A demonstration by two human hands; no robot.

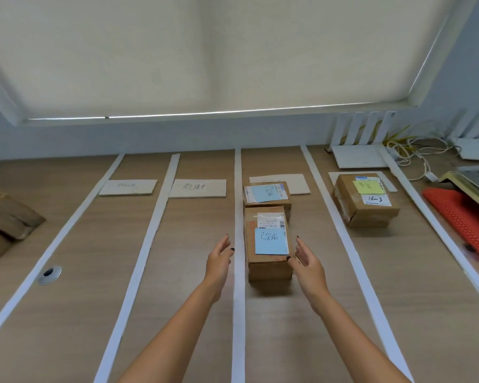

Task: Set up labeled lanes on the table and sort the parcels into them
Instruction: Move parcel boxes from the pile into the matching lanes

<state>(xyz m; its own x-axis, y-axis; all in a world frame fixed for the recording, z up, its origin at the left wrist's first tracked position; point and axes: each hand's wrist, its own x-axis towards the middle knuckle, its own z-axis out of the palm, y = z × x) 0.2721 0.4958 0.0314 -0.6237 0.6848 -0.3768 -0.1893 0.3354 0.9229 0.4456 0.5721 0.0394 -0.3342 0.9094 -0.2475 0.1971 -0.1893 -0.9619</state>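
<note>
White tape strips [237,244] divide the wooden table [177,272] into lanes, each headed by a paper label card [197,187]. In the third lane a cardboard parcel [268,268] with a blue note stands on the table. A second blue-noted parcel [266,193] sits just behind it. My left hand [219,262] hovers open to the left of the near parcel, apart from it. My right hand [306,262] is open at the parcel's right side, thumb tip near or on its top corner. A parcel [367,201] with a yellow note sits in the fourth lane.
More brown parcels [9,217] lie at the table's left edge. A red mat [462,219] and a tray lie at the right edge. White routers [357,156] with cables stand at the back right. A cable grommet [49,274] sits in the first lane.
</note>
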